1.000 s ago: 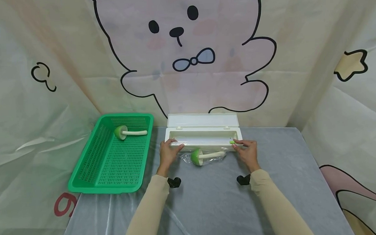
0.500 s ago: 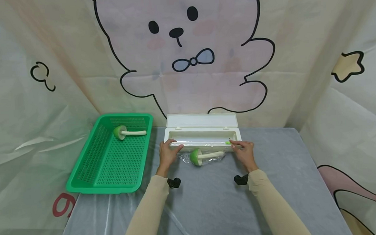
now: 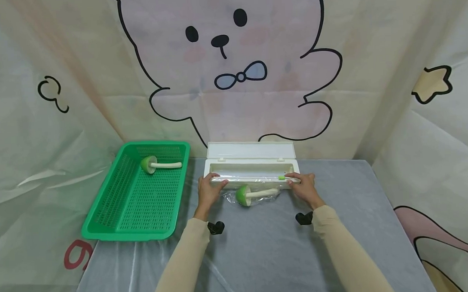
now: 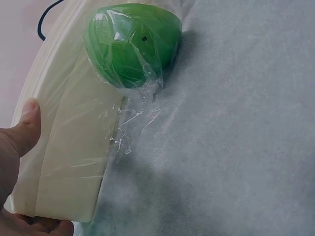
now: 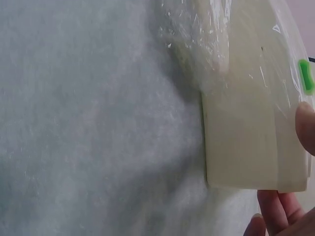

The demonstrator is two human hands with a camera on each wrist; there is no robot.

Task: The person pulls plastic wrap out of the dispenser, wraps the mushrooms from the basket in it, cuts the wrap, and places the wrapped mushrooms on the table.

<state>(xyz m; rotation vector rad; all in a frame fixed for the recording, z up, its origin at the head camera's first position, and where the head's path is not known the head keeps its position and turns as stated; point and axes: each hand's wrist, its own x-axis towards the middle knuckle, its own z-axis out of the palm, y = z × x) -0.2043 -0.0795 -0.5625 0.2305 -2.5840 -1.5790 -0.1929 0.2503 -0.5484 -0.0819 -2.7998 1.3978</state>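
A white cling film dispenser (image 3: 251, 150) stands with its lid up at the back of the table. My left hand (image 3: 207, 194) grips its left end, thumb (image 4: 30, 123) on the front face and fingers under the end. At the right end, my right hand (image 3: 306, 188) holds the box, one fingertip just beside the green cutter slider (image 3: 281, 177). A toy mushroom with a green cap (image 4: 130, 44) and white stem lies before the box under clear film (image 4: 135, 118), which runs up over the box's front. The right fingers are partly out of frame in the right wrist view.
To the left stands a green perforated basket (image 3: 174, 199), holding another green-capped mushroom (image 3: 149, 165). A grey cloth (image 3: 269, 256) covers the table, and a printed curtain (image 3: 279, 110) hangs right behind the dispenser.
The green slider has moved a little left along the dispenser's edge. My right hand went left with it, then its wrist swung back slightly right. The left hand keeps its grip.
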